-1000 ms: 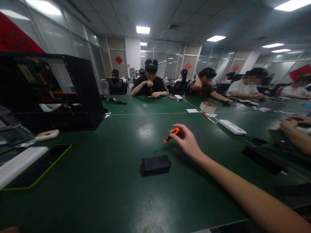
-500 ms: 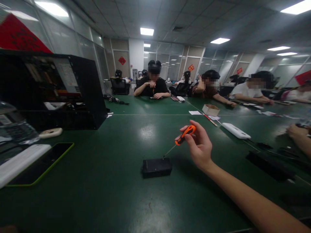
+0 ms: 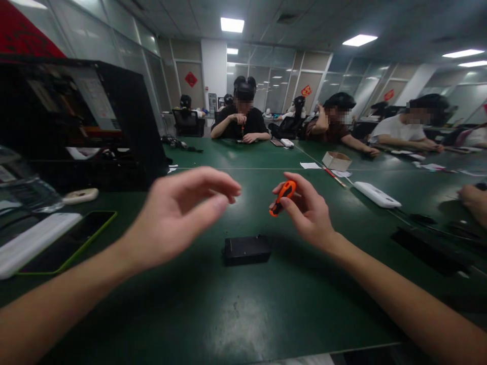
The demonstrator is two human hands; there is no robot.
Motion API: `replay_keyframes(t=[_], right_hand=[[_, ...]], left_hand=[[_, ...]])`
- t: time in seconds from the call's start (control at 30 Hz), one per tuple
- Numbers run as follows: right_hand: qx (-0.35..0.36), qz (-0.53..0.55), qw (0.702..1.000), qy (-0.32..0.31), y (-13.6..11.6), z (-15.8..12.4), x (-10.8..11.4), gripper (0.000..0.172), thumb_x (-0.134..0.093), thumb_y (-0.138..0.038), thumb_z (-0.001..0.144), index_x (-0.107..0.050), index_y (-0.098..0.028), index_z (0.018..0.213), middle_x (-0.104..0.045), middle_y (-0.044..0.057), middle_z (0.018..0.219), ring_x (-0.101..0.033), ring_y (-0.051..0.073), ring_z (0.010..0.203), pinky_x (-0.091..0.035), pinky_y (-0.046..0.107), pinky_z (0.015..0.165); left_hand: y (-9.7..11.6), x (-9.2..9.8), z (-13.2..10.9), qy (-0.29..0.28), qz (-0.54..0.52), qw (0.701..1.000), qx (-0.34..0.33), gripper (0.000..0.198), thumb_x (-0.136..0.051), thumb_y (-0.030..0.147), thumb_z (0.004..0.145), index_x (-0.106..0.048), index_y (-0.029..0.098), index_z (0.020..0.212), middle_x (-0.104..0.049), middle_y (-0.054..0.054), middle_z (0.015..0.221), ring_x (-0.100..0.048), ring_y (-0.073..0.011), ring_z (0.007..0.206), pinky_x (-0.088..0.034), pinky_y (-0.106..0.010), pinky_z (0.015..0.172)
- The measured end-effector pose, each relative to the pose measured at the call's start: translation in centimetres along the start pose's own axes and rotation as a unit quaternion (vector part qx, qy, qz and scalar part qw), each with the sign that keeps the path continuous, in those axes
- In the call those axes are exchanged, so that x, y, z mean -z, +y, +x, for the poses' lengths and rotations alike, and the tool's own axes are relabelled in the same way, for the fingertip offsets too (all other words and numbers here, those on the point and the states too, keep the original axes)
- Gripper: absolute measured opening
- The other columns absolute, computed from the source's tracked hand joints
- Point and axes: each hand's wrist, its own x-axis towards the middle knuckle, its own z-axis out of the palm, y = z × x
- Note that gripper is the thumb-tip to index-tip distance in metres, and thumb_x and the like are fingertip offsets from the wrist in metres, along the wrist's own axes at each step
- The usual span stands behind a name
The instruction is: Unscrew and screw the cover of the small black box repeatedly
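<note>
The person's left hand is up in the air over the green table. It is about half open. The fingers curl over, the thumb sits under them, and there is a gap between. It is a bit blurry, and I see nothing in it.

The right hand is closed around a screwdriver with an orange and black handle. The thumb presses on one side and the fingers go round the other. The handle leans, with its low end toward the left hand. The thin metal part is too hard to see, so I can't tell if it touches anything.

A small black box lies on the table, lower down between the two hands. Neither hand is touching it.

A phone with a green edge lies off past the left arm. Across the table sits a person in black.
</note>
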Motion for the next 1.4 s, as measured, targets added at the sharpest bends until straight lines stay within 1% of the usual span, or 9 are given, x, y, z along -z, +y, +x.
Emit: replay_keyframes(t=[0.17,0.27,0.43,0.67,0.8,1.0,1.1,1.2,1.4], right_hand=[[0.016,-0.107,0.983,-0.150,-1.3,1.8,-0.6,0.075,-0.068,-0.032,0.092,-0.025,-0.032,0.152,-0.066,0.001,0.096,-0.068,0.016,0.081,-0.062,0.035,0.078],[0.018,-0.098,0.985,-0.142,-1.1,1.8,-1.3,0.082,-0.073,-0.034,0.088,-0.023,-0.032,0.153,-0.064,0.000,0.096,-0.065,0.015,0.077,-0.061,0.032,0.074],[0.005,-0.085,0.994,-0.075,0.0,1.0,-1.6,0.086,-0.078,-0.038,0.083,-0.026,-0.032,0.151,-0.060,0.002,0.104,-0.064,0.013,0.074,-0.059,0.029,0.071],[0.065,-0.063,0.992,-0.093,0.2,0.4,-1.8,0.084,-0.077,-0.032,0.085,-0.027,-0.040,0.151,-0.053,0.008,0.136,-0.066,0.012,0.078,-0.060,0.031,0.073],[0.095,-0.103,0.985,-0.096,0.1,0.4,-1.5,0.085,-0.077,-0.032,0.085,-0.026,-0.041,0.153,-0.055,0.008,0.135,-0.067,0.014,0.082,-0.059,0.032,0.077],[0.043,-0.153,0.984,-0.084,0.1,0.8,-0.5,0.082,-0.077,-0.036,0.084,-0.030,-0.036,0.151,-0.062,0.006,0.120,-0.064,0.017,0.082,-0.057,0.035,0.077],[0.007,-0.118,0.988,-0.100,-0.2,0.8,-0.2,0.078,-0.076,-0.034,0.086,-0.031,-0.034,0.151,-0.066,0.002,0.101,-0.066,0.017,0.080,-0.057,0.036,0.079],[-0.015,-0.067,0.989,-0.129,-0.7,0.8,0.0,0.075,-0.072,-0.027,0.090,-0.029,-0.034,0.151,-0.069,0.001,0.099,-0.070,0.017,0.087,-0.056,0.037,0.087],[0.000,-0.022,0.985,-0.170,-0.8,0.6,-0.3,0.085,-0.058,-0.016,0.097,-0.005,-0.036,0.161,-0.071,0.003,0.110,-0.069,0.017,0.101,-0.053,0.043,0.098]], left_hand=[[-6.4,-6.0,-1.4,-0.142,0.035,0.989,0.029,0.057,-0.078,0.034,0.083,-0.058,0.022,0.135,-0.064,-0.008,0.134,-0.062,-0.0264,0.117,-0.050,-0.040,0.102],[-8.3,-7.7,-2.5,-0.169,0.054,0.982,0.059,0.052,-0.079,0.037,0.081,-0.063,0.021,0.129,-0.068,-0.008,0.125,-0.064,-0.0276,0.112,-0.050,-0.042,0.099],[-8.3,-7.8,-2.9,-0.154,0.050,0.984,0.079,0.042,-0.076,0.037,0.084,-0.068,0.019,0.121,-0.072,-0.007,0.115,-0.066,-0.0261,0.104,-0.050,-0.040,0.094],[-8.4,-7.8,-2.6,-0.148,0.041,0.986,0.060,0.039,-0.077,0.035,0.084,-0.069,0.018,0.118,-0.073,-0.006,0.113,-0.066,-0.0246,0.103,-0.049,-0.038,0.092],[-8.5,-7.8,-2.7,-0.146,0.037,0.987,0.052,0.040,-0.077,0.035,0.084,-0.069,0.018,0.119,-0.073,-0.006,0.113,-0.066,-0.0242,0.104,-0.049,-0.037,0.094],[-8.5,-7.8,-2.8,-0.143,0.033,0.988,0.057,0.040,-0.077,0.036,0.084,-0.068,0.020,0.120,-0.072,-0.007,0.115,-0.065,-0.0250,0.106,-0.049,-0.038,0.095],[-8.5,-7.8,-2.8,-0.146,0.032,0.987,0.061,0.040,-0.076,0.035,0.084,-0.068,0.020,0.120,-0.072,-0.007,0.116,-0.065,-0.0255,0.106,-0.049,-0.039,0.097],[-8.5,-7.8,-2.8,-0.146,0.032,0.987,0.062,0.041,-0.076,0.035,0.084,-0.068,0.019,0.121,-0.071,-0.008,0.117,-0.065,-0.0257,0.107,-0.049,-0.040,0.097],[-8.7,-7.8,-2.9,-0.149,0.033,0.987,0.057,0.041,-0.077,0.035,0.084,-0.068,0.019,0.121,-0.071,-0.008,0.116,-0.065,-0.0254,0.107,-0.050,-0.039,0.097]])
